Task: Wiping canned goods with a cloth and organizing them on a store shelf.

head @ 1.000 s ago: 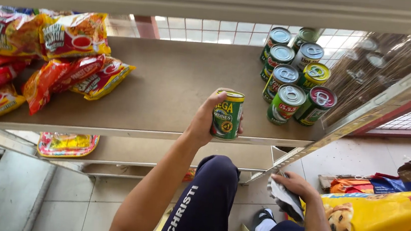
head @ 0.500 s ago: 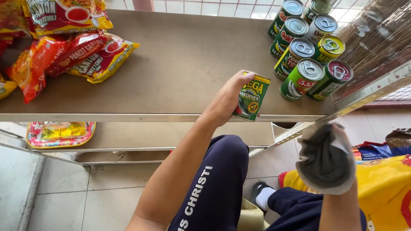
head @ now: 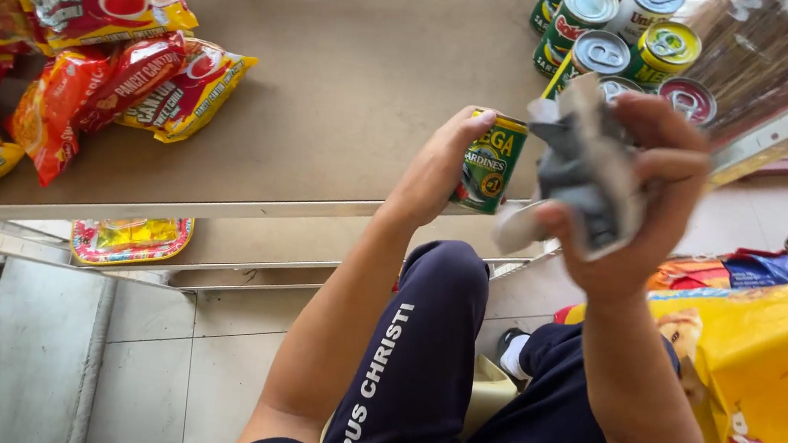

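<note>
Head view, looking down past your knees at a brown shelf. Your left hand wraps its fingers around a green sardine can with a yellow rim, holding it upright just above the shelf's front edge; the thumb lies across the can's top corner. Your right hand is raised beside it, fingers curled tight on a crumpled grey cloth, which bunches out of the palm towards the can and sits just beside it; whether the two touch cannot be told. At the shelf's far right corner stands a cluster of cans, green, yellow and red, their pull-tab lids facing up, partly hidden behind the cloth. On the shelf's left side lie red and yellow noodle packets, overlapping one another, well apart from the held can. On the lower shelf sits one flat yellow packet with a red border. A large yellow bag lies at your right side, near your right forearm.
</note>
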